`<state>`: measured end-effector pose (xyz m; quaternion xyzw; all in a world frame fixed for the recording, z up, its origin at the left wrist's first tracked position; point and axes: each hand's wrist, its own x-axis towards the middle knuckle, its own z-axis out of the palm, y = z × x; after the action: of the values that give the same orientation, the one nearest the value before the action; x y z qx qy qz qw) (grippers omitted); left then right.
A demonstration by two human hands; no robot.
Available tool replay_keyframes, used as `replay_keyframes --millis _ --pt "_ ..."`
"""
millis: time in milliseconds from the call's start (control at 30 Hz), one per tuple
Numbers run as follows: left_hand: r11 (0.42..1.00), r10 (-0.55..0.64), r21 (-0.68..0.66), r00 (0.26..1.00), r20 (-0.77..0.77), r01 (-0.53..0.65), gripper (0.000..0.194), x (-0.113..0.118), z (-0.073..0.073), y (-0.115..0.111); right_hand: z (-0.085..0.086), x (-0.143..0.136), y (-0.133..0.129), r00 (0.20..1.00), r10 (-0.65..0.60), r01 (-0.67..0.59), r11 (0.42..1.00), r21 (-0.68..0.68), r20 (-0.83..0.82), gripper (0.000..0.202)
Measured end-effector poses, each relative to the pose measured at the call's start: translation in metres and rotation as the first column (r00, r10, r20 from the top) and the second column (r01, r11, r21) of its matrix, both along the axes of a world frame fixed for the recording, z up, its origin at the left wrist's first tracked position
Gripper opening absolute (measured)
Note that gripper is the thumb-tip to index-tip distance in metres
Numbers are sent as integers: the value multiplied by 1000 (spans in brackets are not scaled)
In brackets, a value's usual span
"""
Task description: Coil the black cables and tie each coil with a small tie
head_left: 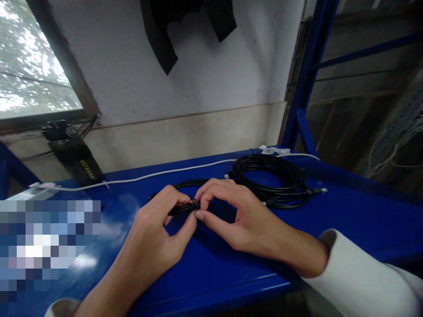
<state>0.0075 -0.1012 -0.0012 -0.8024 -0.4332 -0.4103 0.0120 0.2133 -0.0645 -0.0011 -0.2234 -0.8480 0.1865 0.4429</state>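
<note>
My left hand (153, 240) is closed around a bundled part of a coiled black cable (183, 208), just above the blue tabletop. The fingertips of my right hand (246, 215) pinch together at the right end of that bundle, touching my left fingertips. Between them a thin black tie (192, 200) loops up from the bundle; its ends are too small to make out. Part of the cable's loop arches behind my hands, and my right hand hides the rest.
More coiled black cables (269, 193) with pale-tipped plugs lie behind my right hand. A white cord (165, 173) runs along the back of the blue table (211, 281). A dark bottle (77, 160) stands at the back left. Blue frame posts (306, 83) rise at the right.
</note>
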Motion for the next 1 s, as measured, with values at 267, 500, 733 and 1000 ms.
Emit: replay_keyframes --millis 267,500,733,1000 --pt "998 -19 -52 1000 -7 19 13 1 4 -7 -5 4 7 1000 -13 13 1000 14 11 16" --pt "999 -23 -44 1000 14 24 5 2 4 -5 -6 4 8 999 -43 43 999 -5 28 10" --pt "1000 -13 -13 1000 0 13 6 1 4 -2 -5 4 7 998 -51 52 998 -41 21 13" --pt "1000 -1 4 1000 7 1 7 0 2 -2 -3 4 6 1000 -2 2 1000 -29 -2 11"
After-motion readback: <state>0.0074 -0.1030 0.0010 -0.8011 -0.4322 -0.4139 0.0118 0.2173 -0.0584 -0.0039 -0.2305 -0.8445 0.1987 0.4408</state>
